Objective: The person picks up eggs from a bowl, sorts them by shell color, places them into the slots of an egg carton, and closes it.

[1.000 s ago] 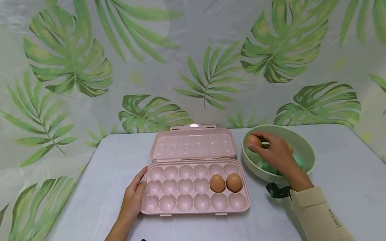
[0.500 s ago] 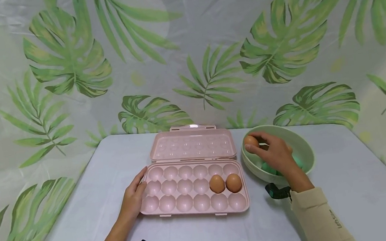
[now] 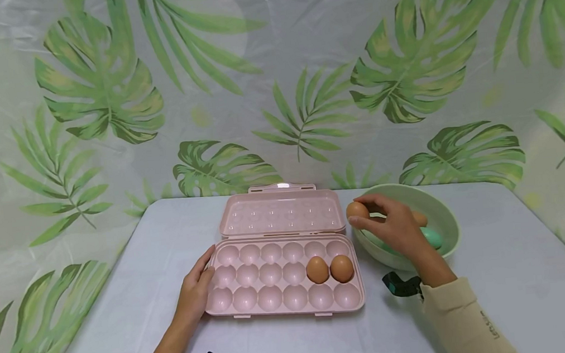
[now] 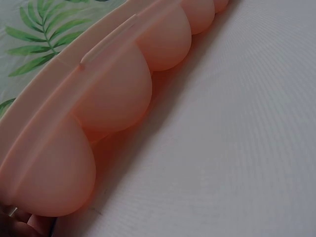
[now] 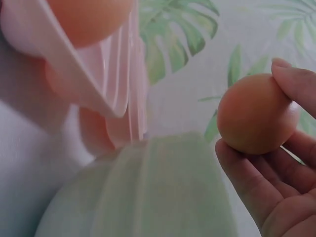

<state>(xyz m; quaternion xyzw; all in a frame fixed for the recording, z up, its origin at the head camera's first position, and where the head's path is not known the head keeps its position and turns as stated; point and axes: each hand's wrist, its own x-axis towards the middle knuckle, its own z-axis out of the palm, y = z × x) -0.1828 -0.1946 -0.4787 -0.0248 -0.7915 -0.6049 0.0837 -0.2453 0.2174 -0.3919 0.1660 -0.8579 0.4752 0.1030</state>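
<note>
In the head view my right hand pinches a brown egg between thumb and fingers, over the left rim of a pale green bowl. The right wrist view shows this egg held at the fingertips. A pink egg box lies with its lid folded back. Two brown eggs sit side by side at the right end of its middle row. My left hand grips the box's left edge, thumb at the rim. The left wrist view shows the box's rounded underside.
Inside the bowl lie a green egg and another brown egg, partly behind my right hand. A white cloth covers the table. Behind it hangs a leaf-patterned sheet.
My right hand has moved left with the egg, from over the bowl's inside to its left rim. More of the bowl's eggs show now. The left hand and egg box have stayed put.
</note>
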